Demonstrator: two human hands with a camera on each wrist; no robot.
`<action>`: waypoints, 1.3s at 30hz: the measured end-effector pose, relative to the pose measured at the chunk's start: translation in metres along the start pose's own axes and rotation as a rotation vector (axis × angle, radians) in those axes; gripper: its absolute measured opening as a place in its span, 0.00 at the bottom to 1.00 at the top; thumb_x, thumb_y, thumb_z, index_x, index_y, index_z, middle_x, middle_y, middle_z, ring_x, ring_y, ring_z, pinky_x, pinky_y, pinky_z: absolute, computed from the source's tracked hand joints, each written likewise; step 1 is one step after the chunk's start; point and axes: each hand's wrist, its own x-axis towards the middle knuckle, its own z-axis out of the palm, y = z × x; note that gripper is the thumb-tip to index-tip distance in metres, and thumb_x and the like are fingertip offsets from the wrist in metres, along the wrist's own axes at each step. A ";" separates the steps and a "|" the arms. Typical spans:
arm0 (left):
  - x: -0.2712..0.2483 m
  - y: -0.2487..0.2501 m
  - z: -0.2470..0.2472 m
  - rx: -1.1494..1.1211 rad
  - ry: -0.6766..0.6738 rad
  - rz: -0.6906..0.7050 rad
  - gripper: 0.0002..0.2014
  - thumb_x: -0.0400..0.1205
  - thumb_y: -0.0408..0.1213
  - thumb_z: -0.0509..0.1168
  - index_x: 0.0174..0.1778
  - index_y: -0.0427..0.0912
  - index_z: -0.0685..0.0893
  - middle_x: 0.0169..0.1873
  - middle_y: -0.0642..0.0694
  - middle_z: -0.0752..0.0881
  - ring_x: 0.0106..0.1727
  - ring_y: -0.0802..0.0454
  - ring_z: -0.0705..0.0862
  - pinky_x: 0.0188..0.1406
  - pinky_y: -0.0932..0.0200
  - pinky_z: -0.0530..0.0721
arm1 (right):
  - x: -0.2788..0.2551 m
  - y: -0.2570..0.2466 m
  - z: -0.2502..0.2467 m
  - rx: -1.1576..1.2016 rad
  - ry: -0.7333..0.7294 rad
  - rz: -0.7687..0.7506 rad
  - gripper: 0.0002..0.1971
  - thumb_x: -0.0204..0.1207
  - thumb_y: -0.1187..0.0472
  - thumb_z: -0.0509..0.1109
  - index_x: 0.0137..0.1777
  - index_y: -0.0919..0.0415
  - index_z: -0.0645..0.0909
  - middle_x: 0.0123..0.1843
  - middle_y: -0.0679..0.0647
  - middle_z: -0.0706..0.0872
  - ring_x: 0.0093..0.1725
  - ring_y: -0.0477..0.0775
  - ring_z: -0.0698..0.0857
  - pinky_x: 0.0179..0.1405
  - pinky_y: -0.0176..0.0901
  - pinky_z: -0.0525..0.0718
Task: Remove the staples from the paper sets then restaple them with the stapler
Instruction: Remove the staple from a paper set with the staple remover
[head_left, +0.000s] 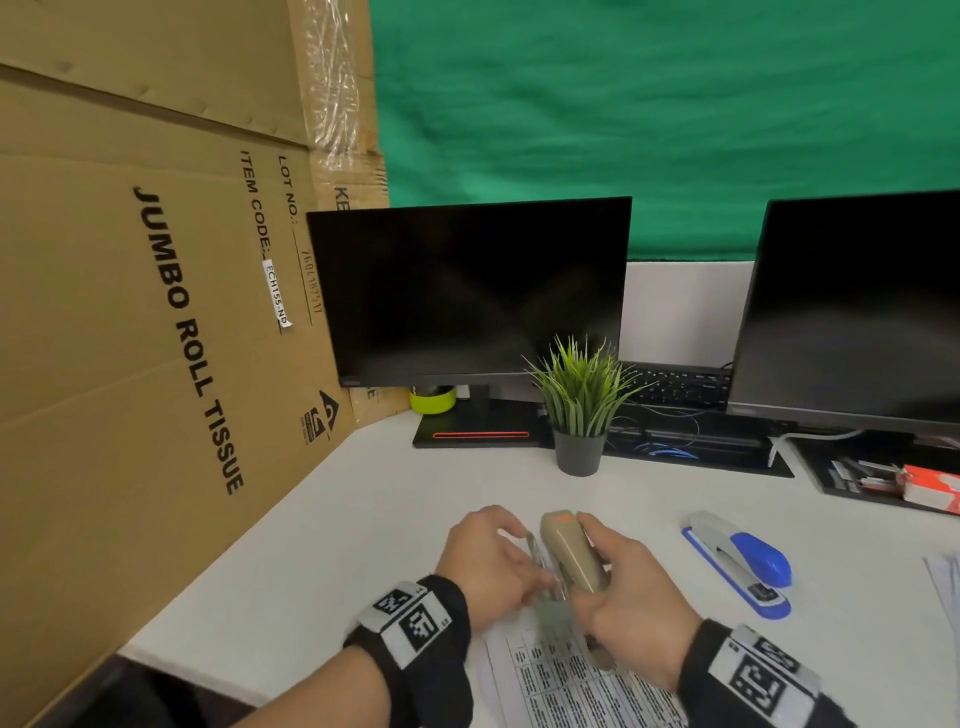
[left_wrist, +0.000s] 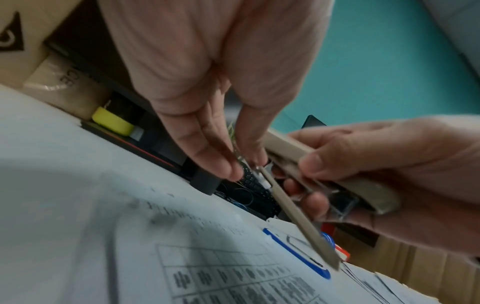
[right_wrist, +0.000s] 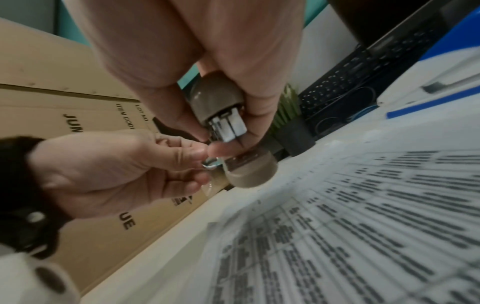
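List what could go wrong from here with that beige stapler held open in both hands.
1. The left hand pinches by the opened beige stapler's metal track; if it snaps shut, the fingertips could be caught.
2. The right hand holds it in the air above the printed paper set; loose staples might drop onto it.

Cardboard box (head_left: 156, 312), standing along the left edge of the bench (head_left: 363, 493): printed in black, reading sideways, "JUMBO ROLL TISSUE", "ITEM CODE:" and "LOT NO.:". White sticker (head_left: 276, 300) beside the item code line reads "ECH155-N", last character unclear. The handwritten lot number is not legible. Printed sheet (head_left: 571, 686) at the near edge: table text too blurred to read.
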 end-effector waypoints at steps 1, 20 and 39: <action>-0.001 -0.001 -0.003 -0.036 0.022 -0.011 0.23 0.69 0.25 0.79 0.55 0.42 0.77 0.36 0.35 0.88 0.28 0.47 0.86 0.35 0.50 0.90 | 0.001 -0.003 0.006 -0.007 0.001 -0.009 0.24 0.69 0.73 0.65 0.60 0.47 0.75 0.51 0.60 0.79 0.36 0.52 0.81 0.22 0.28 0.77; -0.087 -0.085 -0.176 0.543 0.398 -0.372 0.12 0.79 0.25 0.56 0.40 0.32 0.86 0.40 0.35 0.91 0.36 0.42 0.90 0.33 0.56 0.89 | -0.017 -0.059 0.077 -0.313 -0.223 -0.156 0.24 0.77 0.65 0.65 0.72 0.52 0.65 0.52 0.51 0.69 0.41 0.46 0.74 0.23 0.24 0.71; -0.019 -0.051 -0.128 0.815 0.222 -0.057 0.14 0.77 0.31 0.60 0.28 0.49 0.83 0.36 0.52 0.89 0.40 0.52 0.85 0.37 0.66 0.78 | -0.013 0.066 -0.054 -0.170 0.296 0.386 0.07 0.76 0.70 0.64 0.49 0.59 0.73 0.42 0.59 0.78 0.39 0.57 0.76 0.40 0.42 0.76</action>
